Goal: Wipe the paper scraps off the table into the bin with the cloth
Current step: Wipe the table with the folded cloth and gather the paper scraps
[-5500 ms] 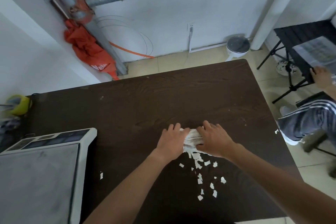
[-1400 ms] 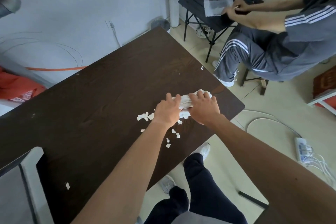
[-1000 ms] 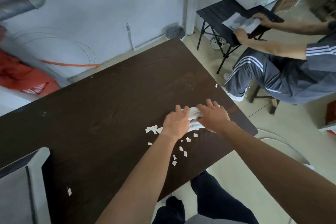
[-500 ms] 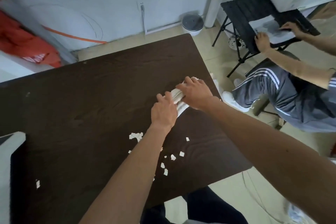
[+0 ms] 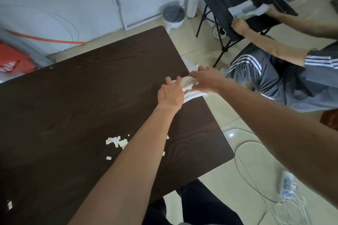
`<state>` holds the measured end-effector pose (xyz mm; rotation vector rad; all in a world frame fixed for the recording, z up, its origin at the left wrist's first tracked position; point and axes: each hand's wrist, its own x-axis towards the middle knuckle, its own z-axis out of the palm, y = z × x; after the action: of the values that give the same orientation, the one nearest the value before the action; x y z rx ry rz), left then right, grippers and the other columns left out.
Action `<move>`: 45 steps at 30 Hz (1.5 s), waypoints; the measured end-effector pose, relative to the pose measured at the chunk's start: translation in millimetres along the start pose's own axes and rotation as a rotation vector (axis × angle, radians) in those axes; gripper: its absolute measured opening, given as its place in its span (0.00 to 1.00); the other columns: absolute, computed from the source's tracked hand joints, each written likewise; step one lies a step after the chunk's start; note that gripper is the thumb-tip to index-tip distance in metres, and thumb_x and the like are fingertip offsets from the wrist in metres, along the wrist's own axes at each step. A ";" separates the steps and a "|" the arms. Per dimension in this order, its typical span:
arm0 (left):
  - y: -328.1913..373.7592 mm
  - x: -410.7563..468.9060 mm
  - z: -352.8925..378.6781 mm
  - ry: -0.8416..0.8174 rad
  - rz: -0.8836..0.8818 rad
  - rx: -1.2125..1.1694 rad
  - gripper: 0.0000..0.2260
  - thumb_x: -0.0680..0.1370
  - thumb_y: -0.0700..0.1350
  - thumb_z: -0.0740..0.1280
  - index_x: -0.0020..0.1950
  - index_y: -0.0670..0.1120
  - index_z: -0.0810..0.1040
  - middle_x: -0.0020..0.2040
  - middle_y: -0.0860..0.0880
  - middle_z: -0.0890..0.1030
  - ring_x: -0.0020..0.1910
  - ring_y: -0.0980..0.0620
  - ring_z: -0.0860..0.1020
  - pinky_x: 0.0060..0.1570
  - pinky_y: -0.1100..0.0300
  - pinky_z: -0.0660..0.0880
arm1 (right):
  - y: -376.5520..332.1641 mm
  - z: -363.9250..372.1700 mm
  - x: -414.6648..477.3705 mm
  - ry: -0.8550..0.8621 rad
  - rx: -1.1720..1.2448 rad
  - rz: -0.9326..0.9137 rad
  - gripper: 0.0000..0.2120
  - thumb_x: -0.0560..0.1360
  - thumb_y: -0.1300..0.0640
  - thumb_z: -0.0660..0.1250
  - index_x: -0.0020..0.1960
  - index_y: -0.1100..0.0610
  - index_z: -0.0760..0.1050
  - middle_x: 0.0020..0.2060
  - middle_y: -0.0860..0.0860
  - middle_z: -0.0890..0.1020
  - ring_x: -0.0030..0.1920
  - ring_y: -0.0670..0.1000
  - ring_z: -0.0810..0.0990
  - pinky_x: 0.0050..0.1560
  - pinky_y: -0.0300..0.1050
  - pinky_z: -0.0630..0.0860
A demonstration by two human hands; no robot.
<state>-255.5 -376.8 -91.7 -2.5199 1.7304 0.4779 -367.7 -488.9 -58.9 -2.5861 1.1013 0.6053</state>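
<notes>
Both hands on the bunched white cloth point(image 5: 189, 86) at the right edge of the table point(image 5: 82, 97), part of it hanging past the edge: left hand point(image 5: 171, 94) curled over its near end, right hand point(image 5: 206, 81) gripping the far end. Loose paper scraps point(image 5: 117, 141) lie well apart from the cloth, nearer the wearer, some hidden under the left forearm (1 stray piece point(image 5: 9, 204) sits alone low on the left). White bin point(image 5: 173, 16) with grey lid stands on the floor by the wall, beyond the table's far corner; a seated person point(image 5: 274, 82) in striped grey trousers is just right of the table.
</notes>
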 end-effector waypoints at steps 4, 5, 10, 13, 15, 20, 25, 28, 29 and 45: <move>14.8 -14.7 2.6 -0.017 0.090 0.047 0.24 0.81 0.51 0.63 0.76 0.50 0.61 0.63 0.40 0.69 0.54 0.40 0.76 0.47 0.50 0.75 | 6.7 30.1 -39.7 0.055 0.043 0.092 0.26 0.77 0.39 0.61 0.71 0.48 0.68 0.59 0.55 0.76 0.61 0.59 0.76 0.55 0.51 0.72; 17.5 -19.6 3.4 -0.032 0.107 0.049 0.24 0.81 0.50 0.63 0.76 0.51 0.61 0.64 0.40 0.68 0.55 0.40 0.75 0.48 0.50 0.75 | 5.9 37.4 -49.1 0.061 0.055 0.117 0.27 0.77 0.38 0.60 0.72 0.48 0.67 0.61 0.55 0.75 0.62 0.60 0.75 0.57 0.53 0.72; 22.7 -50.6 7.3 -0.079 0.203 0.063 0.23 0.81 0.47 0.61 0.76 0.52 0.61 0.64 0.40 0.68 0.57 0.40 0.73 0.50 0.49 0.74 | -2.9 66.6 -89.5 0.085 0.092 0.201 0.30 0.76 0.37 0.60 0.73 0.50 0.66 0.63 0.58 0.75 0.63 0.61 0.75 0.61 0.55 0.73; 24.4 -72.2 9.8 -0.065 0.230 0.081 0.24 0.81 0.46 0.62 0.76 0.53 0.61 0.64 0.41 0.68 0.58 0.41 0.72 0.50 0.50 0.74 | -13.6 81.6 -110.8 0.107 0.122 0.257 0.30 0.76 0.37 0.61 0.72 0.52 0.65 0.63 0.57 0.74 0.64 0.61 0.74 0.60 0.55 0.72; 24.9 -85.1 12.2 -0.054 0.252 0.096 0.25 0.80 0.44 0.62 0.76 0.53 0.61 0.64 0.41 0.68 0.59 0.41 0.72 0.51 0.49 0.74 | -21.9 90.6 -124.1 0.120 0.115 0.291 0.30 0.76 0.38 0.61 0.72 0.53 0.65 0.62 0.57 0.74 0.64 0.61 0.73 0.59 0.56 0.72; 22.2 -113.5 21.0 -0.018 0.310 0.120 0.24 0.79 0.42 0.61 0.74 0.55 0.63 0.64 0.42 0.68 0.60 0.41 0.70 0.52 0.49 0.72 | -45.5 115.2 -156.7 0.170 0.083 0.375 0.29 0.75 0.36 0.62 0.65 0.57 0.67 0.58 0.57 0.75 0.59 0.60 0.75 0.56 0.54 0.72; 15.2 -135.9 26.9 0.032 0.389 0.172 0.23 0.79 0.42 0.61 0.73 0.54 0.65 0.65 0.42 0.68 0.60 0.41 0.70 0.54 0.49 0.71 | -72.2 135.2 -180.7 0.207 0.149 0.465 0.30 0.75 0.32 0.60 0.62 0.57 0.67 0.56 0.56 0.77 0.56 0.59 0.77 0.51 0.52 0.74; 11.4 -151.1 35.9 0.083 0.400 0.242 0.22 0.79 0.44 0.61 0.73 0.53 0.63 0.67 0.40 0.66 0.61 0.39 0.69 0.56 0.46 0.71 | -90.4 144.2 -190.0 0.226 0.192 0.546 0.31 0.74 0.31 0.59 0.61 0.57 0.67 0.55 0.56 0.77 0.53 0.59 0.79 0.47 0.52 0.75; 10.3 -154.8 39.3 0.100 0.398 0.260 0.22 0.80 0.45 0.61 0.73 0.53 0.62 0.69 0.40 0.65 0.63 0.38 0.68 0.58 0.44 0.71 | -97.1 146.7 -191.7 0.233 0.196 0.577 0.31 0.74 0.31 0.59 0.60 0.57 0.66 0.54 0.56 0.78 0.53 0.59 0.79 0.46 0.51 0.74; -56.7 -161.3 26.0 0.113 0.304 0.305 0.21 0.82 0.45 0.60 0.75 0.53 0.62 0.78 0.38 0.57 0.78 0.37 0.53 0.74 0.40 0.55 | -186.4 136.4 -170.9 0.258 0.370 0.549 0.25 0.77 0.38 0.62 0.56 0.59 0.65 0.50 0.58 0.81 0.51 0.64 0.81 0.41 0.49 0.69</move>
<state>-262.1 -204.4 -79.2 -2.1241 2.0573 0.0710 -374.9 -202.8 -83.2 -2.0773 1.8351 0.1414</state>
